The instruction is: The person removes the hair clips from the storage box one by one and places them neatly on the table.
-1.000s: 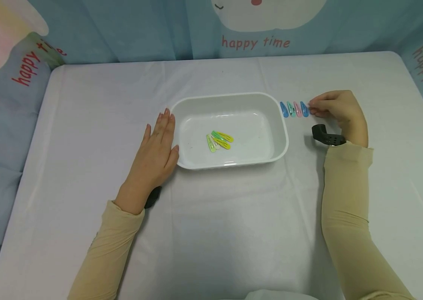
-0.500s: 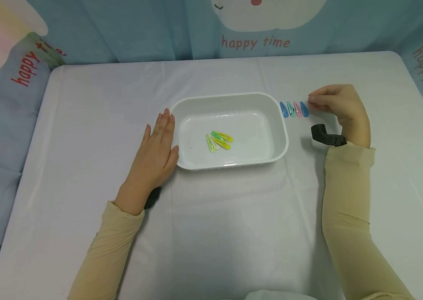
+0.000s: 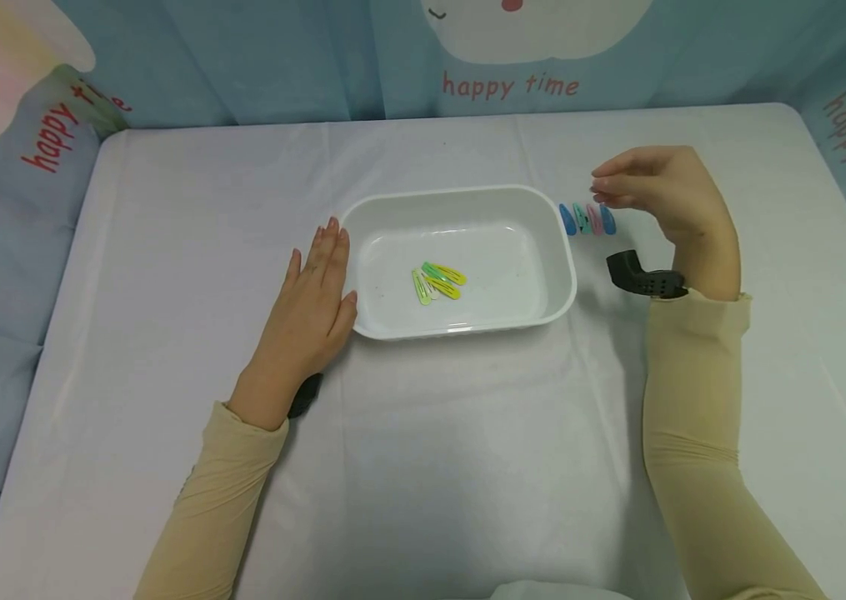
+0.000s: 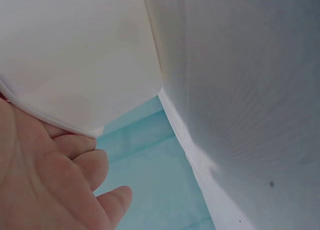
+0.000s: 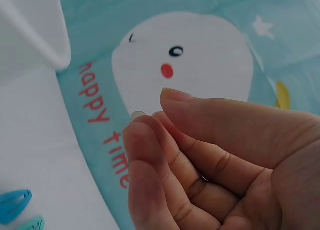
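Observation:
My left hand [image 3: 306, 308] lies along the left side of a white tray [image 3: 513, 287], its fingers straight against the wall; the left wrist view shows fingertips under the tray's rim. Inside the tray is a small heap of yellow, green and pale snap hair clips [image 3: 443, 288]. Right of the tray, a blue hair clip [image 3: 568, 219], a teal one [image 3: 582, 218], a pink one [image 3: 594, 219] and another blue one [image 3: 608, 220] stand side by side in a row. Above the row's right end hovers my right hand [image 3: 670, 192], fingers loosely bent, thumb apart from them, holding nothing.
A white cloth [image 3: 423, 467] covers the table. Blue fabric printed with "happy time" [image 3: 510, 85] hangs behind its far edge and along both sides. A black wrist camera [image 3: 643, 277] sticks out from my right wrist.
My right hand has left the blue clip at the row's right end, risen away, and drifted left above the row. Left hand, tray and clips stay where they were.

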`<state>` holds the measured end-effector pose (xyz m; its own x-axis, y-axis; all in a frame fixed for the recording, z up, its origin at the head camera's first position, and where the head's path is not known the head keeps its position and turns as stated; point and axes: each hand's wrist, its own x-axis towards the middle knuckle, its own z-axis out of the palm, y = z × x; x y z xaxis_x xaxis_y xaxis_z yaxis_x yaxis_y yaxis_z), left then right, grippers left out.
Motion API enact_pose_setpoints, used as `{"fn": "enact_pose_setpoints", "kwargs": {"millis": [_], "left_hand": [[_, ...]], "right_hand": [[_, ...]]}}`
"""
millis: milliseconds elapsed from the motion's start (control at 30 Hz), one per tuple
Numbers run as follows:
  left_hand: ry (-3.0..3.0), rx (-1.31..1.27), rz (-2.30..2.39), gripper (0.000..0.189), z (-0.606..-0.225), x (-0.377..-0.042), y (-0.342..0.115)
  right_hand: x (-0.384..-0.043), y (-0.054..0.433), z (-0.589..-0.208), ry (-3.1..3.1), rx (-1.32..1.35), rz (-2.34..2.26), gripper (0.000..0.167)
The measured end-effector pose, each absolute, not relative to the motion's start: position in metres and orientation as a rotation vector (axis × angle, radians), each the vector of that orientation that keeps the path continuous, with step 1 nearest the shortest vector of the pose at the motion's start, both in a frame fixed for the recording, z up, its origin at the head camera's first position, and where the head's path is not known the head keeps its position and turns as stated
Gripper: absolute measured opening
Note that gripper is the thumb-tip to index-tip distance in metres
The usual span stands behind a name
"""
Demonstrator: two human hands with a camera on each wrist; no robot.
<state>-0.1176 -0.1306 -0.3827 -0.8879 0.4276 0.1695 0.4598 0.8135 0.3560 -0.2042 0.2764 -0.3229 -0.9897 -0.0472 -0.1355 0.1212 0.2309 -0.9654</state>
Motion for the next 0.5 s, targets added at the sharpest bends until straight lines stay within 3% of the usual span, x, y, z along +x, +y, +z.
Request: {"fn": "enact_pose_setpoints", "kwargs": {"millis": [500], "left_hand": [[-2.915, -0.718, -0.603, 0.062, -0.383, -0.117, -0.131]], "right_hand": [[-0.196, 0.251, -0.31, 2.418, -0.134, -1.771, 0.01]]}}
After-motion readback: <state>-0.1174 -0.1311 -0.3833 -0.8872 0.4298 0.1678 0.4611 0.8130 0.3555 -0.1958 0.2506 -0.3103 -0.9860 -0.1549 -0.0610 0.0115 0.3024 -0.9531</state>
